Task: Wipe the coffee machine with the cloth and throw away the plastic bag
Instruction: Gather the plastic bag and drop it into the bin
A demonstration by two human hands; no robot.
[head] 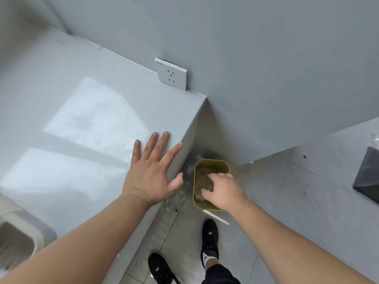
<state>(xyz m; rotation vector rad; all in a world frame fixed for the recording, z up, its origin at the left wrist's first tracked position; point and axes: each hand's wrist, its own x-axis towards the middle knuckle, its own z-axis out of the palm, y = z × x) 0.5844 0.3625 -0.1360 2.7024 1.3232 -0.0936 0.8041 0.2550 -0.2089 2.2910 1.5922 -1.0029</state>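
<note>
A small olive-yellow bin (212,163) stands on the floor at the foot of the counter's end. A crumpled clear plastic bag (202,179) lies in its mouth. My right hand (224,191) is over the bin, fingers curled down around the bag. My left hand (152,171) hovers flat and open over the counter's corner, fingers spread, holding nothing. The coffee machine is out of view. A dark grey folded thing (368,175), possibly the cloth, lies on a second surface at the right edge.
The pale grey counter (82,119) runs left, with a sink (16,238) at lower left. A wall socket (171,73) sits above the counter's end. A thin white strip (215,217) lies on the tiled floor by my black shoes (209,240).
</note>
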